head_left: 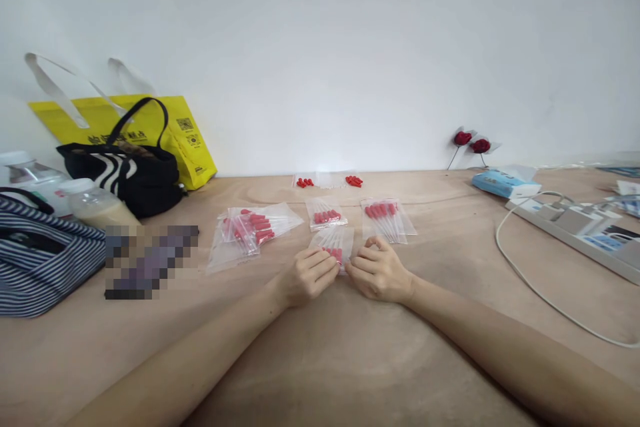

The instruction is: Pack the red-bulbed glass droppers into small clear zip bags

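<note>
A small clear plastic bag point(334, 241) with red-tipped pieces inside lies on the wooden table point(320, 360), straight ahead of me. My left hand point(309, 274) pinches its near left edge. My right hand point(377, 271) holds its near right edge, fingers curled. Three more filled clear bags lie close by: a pile point(253, 227) to the left, one point(326, 214) just behind, one point(387, 217) behind to the right. Loose red pieces point(354, 180) sit farther back by the wall.
At the left stand a yellow tote point(150, 127), a black striped handbag point(133, 177), a striped pouch point(40, 260) and bottles point(93, 203). At the right are a power strip point(575, 227) with a white cable point(525, 280), a blue box point(503, 183) and red roses point(473, 142).
</note>
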`<action>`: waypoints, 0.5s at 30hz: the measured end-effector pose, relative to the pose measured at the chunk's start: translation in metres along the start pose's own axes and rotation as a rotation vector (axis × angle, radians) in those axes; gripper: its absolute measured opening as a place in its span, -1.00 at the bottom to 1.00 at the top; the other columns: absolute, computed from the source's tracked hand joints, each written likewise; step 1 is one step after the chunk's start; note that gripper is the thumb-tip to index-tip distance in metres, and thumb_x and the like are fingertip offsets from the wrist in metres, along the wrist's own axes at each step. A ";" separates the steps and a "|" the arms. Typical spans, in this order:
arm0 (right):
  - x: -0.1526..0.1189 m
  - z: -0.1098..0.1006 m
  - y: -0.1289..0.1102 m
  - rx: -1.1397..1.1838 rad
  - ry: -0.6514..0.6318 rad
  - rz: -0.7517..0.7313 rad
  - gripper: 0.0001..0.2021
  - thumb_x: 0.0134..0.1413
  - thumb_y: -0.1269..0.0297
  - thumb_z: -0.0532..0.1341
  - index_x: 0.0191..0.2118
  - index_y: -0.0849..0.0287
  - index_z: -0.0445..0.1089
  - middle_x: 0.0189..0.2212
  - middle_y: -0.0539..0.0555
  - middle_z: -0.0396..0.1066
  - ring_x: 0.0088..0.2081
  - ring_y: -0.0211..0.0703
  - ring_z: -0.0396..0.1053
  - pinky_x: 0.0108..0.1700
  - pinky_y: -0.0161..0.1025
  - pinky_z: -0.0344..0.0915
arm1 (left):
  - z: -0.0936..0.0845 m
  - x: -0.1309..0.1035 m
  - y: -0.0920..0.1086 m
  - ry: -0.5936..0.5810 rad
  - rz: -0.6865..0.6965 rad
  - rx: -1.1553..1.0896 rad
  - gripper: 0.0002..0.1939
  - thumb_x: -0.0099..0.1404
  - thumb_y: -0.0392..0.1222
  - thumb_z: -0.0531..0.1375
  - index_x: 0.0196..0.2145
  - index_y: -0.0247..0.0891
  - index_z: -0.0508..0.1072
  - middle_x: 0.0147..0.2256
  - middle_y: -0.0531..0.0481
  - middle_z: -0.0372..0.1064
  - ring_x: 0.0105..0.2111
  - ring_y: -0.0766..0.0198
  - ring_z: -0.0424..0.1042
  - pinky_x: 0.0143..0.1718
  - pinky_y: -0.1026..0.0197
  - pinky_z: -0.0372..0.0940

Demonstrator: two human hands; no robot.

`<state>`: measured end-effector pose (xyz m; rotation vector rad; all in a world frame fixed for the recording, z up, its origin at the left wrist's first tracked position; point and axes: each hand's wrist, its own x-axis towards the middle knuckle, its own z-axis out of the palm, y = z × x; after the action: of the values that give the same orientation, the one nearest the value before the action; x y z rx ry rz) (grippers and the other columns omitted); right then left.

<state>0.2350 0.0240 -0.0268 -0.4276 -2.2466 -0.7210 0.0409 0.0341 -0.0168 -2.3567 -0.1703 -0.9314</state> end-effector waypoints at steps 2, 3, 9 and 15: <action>-0.001 -0.001 0.000 -0.006 0.006 0.000 -0.81 0.03 0.50 0.05 -0.54 0.21 0.26 -0.66 -0.07 0.20 -0.52 -0.30 0.10 -0.30 -0.21 -0.02 | -0.002 -0.001 0.000 -0.011 -0.001 0.021 -0.90 0.21 -0.44 0.07 -0.41 -0.38 0.36 -0.50 -0.03 0.40 -0.48 0.33 0.38 -0.39 0.23 0.34; -0.001 -0.001 0.000 -0.005 0.008 0.001 -0.82 0.02 0.50 0.04 -0.53 0.21 0.27 -0.66 -0.07 0.20 -0.51 -0.30 0.10 -0.29 -0.20 -0.02 | -0.003 -0.001 0.000 -0.014 0.000 0.031 -0.91 0.20 -0.44 0.07 -0.40 -0.38 0.36 -0.50 -0.04 0.40 -0.48 0.32 0.38 -0.39 0.23 0.34; -0.003 -0.001 -0.001 -0.011 0.027 0.029 -0.85 0.01 0.49 0.04 -0.50 0.22 0.28 -0.66 -0.08 0.22 -0.52 -0.31 0.11 -0.27 -0.19 0.00 | -0.010 -0.006 -0.003 -0.010 0.019 0.054 -0.92 0.20 -0.44 0.08 -0.35 -0.39 0.36 -0.46 -0.04 0.41 -0.45 0.31 0.37 -0.37 0.22 0.34; -0.003 0.000 0.000 -0.014 0.009 0.062 -0.84 0.01 0.49 0.03 -0.50 0.21 0.29 -0.67 -0.07 0.22 -0.52 -0.31 0.13 -0.27 -0.19 0.00 | -0.007 -0.010 -0.006 -0.090 -0.049 0.129 -0.88 0.25 -0.40 0.03 -0.40 -0.37 0.35 -0.48 -0.05 0.37 -0.47 0.30 0.35 -0.40 0.23 0.32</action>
<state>0.2371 0.0239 -0.0291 -0.4976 -2.2108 -0.7053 0.0274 0.0355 -0.0165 -2.2853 -0.3161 -0.8124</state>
